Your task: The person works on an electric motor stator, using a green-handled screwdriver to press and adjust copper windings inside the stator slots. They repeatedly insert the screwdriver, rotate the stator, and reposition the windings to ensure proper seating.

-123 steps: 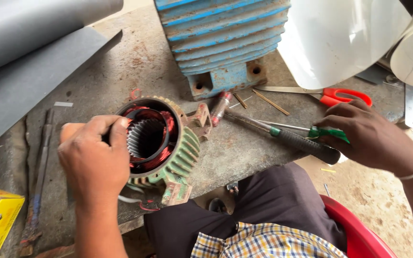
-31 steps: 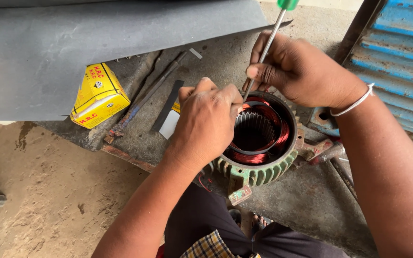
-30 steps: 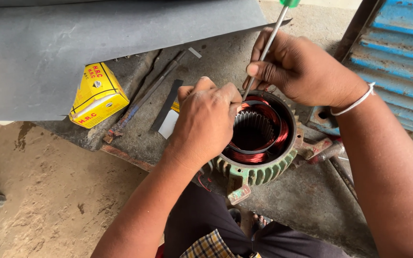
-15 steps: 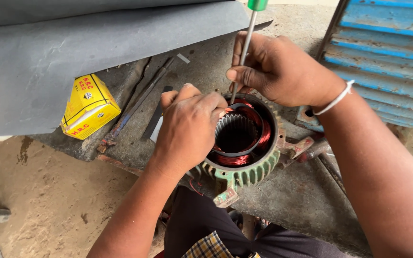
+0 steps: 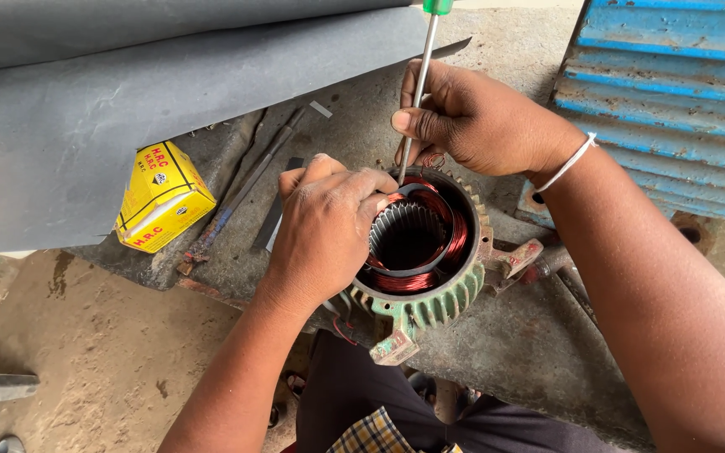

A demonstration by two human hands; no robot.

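A green finned motor stator (image 5: 430, 310) with copper windings (image 5: 455, 239) inside stands on a concrete slab in the head view. My left hand (image 5: 325, 226) grips its near-left rim, fingers curled over the edge onto the windings. My right hand (image 5: 480, 122) holds a green-handled screwdriver (image 5: 417, 84) upright, its tip pushed down into the windings at the stator's far rim. A white bangle (image 5: 568, 164) is on my right wrist.
A yellow cardboard box (image 5: 161, 197) lies left of the stator beside thin metal strips (image 5: 249, 180). A large grey sheet (image 5: 144, 92) covers the upper left. A blue finned motor housing (image 5: 673, 92) stands at the right. Bare ground lies below left.
About four seconds ago my right hand reached for the screwdriver on the slab; now it holds it upright in the windings. Over the last second the view shifted slightly; both hands stay at the stator.
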